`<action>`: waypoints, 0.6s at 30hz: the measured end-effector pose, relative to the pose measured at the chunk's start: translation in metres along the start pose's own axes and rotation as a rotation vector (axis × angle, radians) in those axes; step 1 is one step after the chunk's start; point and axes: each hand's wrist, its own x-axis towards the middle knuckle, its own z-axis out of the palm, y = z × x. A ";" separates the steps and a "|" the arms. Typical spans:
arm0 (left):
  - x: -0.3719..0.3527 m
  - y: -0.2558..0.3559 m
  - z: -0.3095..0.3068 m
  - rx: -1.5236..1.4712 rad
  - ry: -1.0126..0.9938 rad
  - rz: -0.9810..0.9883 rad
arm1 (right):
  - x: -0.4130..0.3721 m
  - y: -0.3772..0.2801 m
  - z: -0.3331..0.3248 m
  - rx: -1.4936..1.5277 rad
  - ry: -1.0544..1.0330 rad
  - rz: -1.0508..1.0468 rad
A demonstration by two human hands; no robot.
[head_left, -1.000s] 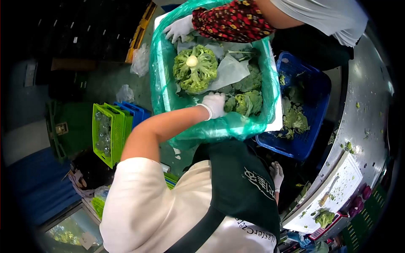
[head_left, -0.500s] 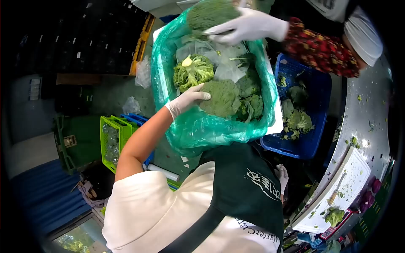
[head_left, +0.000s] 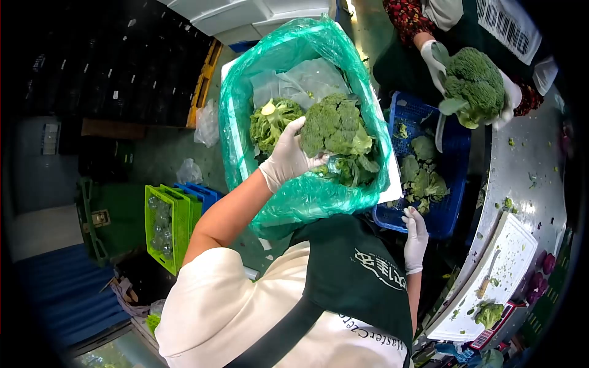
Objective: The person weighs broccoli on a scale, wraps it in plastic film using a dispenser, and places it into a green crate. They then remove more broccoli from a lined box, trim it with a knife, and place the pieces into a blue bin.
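1. Holding a big broccoli head (head_left: 331,126), the left hand (head_left: 287,156) reaches out over the box. Its thumb presses on the left side of the broccoli, and its other fingers curl in at the near side.
2. The held broccoli sits just past the left hand and a bit to its right, with its bumpy green top showing.
3. The right hand (head_left: 416,242) is well apart from that broccoli. It is loosely open, with its fingers a little bent, close to the near edge of the blue basket (head_left: 445,227).
4. Under the held broccoli is a white box (head_left: 394,178) lined with a green plastic bag (head_left: 279,205).
5. In the box, a second broccoli (head_left: 267,132) lies just beside the left hand, with its pale cut stem facing up. A see-through sheet (head_left: 307,80) lies farther back, past both of them.
6. Leafy scraps (head_left: 423,181) lie in the blue basket, up ahead of the right hand.
7. Across the basket, another person's gloved hands (head_left: 511,98) hold a third broccoli (head_left: 475,83) between them, far from the left hand.
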 end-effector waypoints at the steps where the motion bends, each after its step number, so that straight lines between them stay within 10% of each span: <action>1: 0.003 -0.002 0.002 -0.112 -0.022 -0.030 | 0.001 -0.003 0.003 0.019 -0.001 -0.005; 18: 0.007 -0.026 -0.023 -0.321 -0.056 -0.088 | 0.015 -0.030 0.025 -0.018 -0.060 -0.084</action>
